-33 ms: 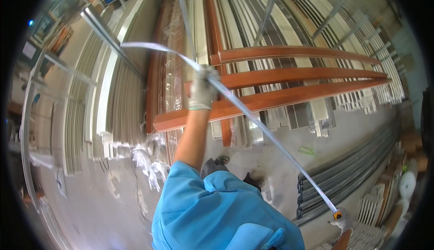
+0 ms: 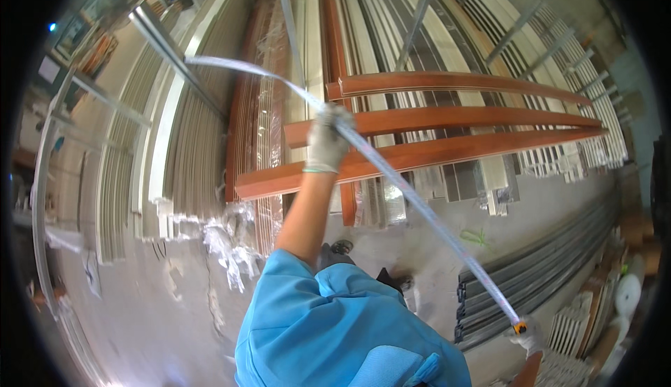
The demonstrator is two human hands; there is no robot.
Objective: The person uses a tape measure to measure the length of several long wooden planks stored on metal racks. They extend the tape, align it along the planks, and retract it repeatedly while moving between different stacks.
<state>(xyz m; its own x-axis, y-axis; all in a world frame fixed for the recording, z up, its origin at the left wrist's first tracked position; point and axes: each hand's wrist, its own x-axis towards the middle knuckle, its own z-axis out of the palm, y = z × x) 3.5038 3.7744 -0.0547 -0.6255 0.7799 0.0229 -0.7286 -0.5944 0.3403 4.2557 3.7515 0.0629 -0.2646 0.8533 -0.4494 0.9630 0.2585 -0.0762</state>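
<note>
A long white tape measure blade (image 2: 433, 223) runs slantwise from the far left to the lower right, drawn well out of its case. My left hand (image 2: 327, 141), in a pale work glove, is closed around the blade; a free length beyond it reaches to a metal post. At the lower right, my gloved right hand (image 2: 529, 339) grips the small orange and black tape measure case (image 2: 520, 327). Beneath the blade, three reddish-brown profile strips (image 2: 447, 151) lie crosswise over stacked long profiles. The left hand is over the left part of these strips.
Stacks of white and grey profiles (image 2: 203, 142) stand at the left between metal posts (image 2: 164, 48). Dark grey profiles (image 2: 538, 268) lie on the floor at the right. Crumpled clear plastic wrap (image 2: 234, 254) hangs by the left stack's near end. More upright posts (image 2: 417, 20) rise at the back.
My left hand has shifted slightly to the right, still closed on the blade. The right hand with the case has barely moved.
</note>
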